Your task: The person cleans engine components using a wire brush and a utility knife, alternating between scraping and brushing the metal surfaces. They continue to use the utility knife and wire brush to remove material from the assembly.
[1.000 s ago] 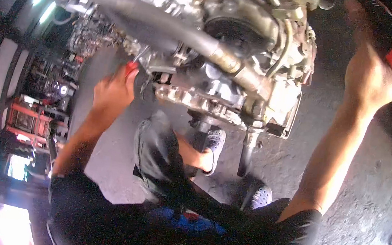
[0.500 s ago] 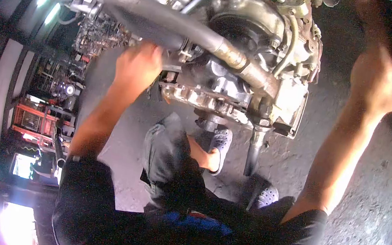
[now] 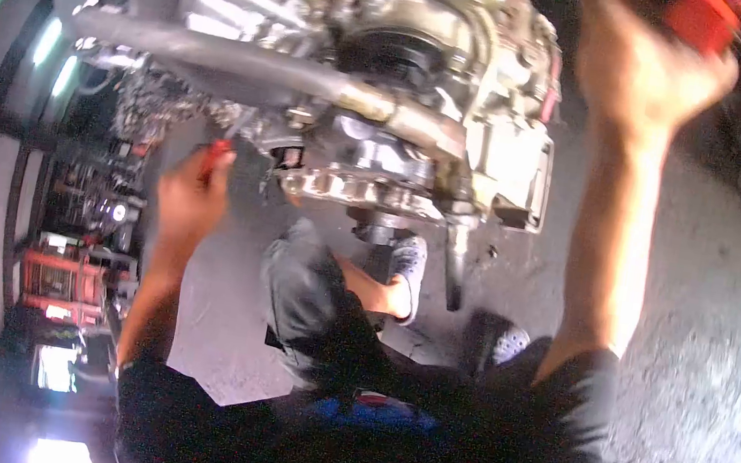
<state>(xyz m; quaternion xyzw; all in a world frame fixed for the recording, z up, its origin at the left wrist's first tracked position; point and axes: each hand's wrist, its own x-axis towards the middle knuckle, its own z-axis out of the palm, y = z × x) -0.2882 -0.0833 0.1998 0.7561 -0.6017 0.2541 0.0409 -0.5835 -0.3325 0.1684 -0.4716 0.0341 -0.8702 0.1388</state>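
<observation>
An engine [image 3: 398, 36] of bare, greasy metal fills the upper middle, with a long grey pipe [image 3: 225, 55] running across its near side. My left hand [image 3: 194, 193] is just left of the engine, apart from it, its fingers closed round a small tool with a red handle [image 3: 217, 153]. At the upper right my right hand [image 3: 644, 71] is raised, away from the engine. Against its fingers is a red object [image 3: 706, 21], blurred and partly cut off by the dark edge; my fingers are wrapped on it.
Rough grey floor [image 3: 686, 342] lies under the engine. My feet in clogs [image 3: 406, 279] stand close below it. More engine parts [image 3: 161, 103] are heaped at the left, with a red metal rack [image 3: 65, 279] farther down. Dark, indistinct items lie along the right edge.
My left hand has drawn away from the pipe, down and left, and its red handle now shows. My right hand has moved up and left with the red object. The engine appears farther left.
</observation>
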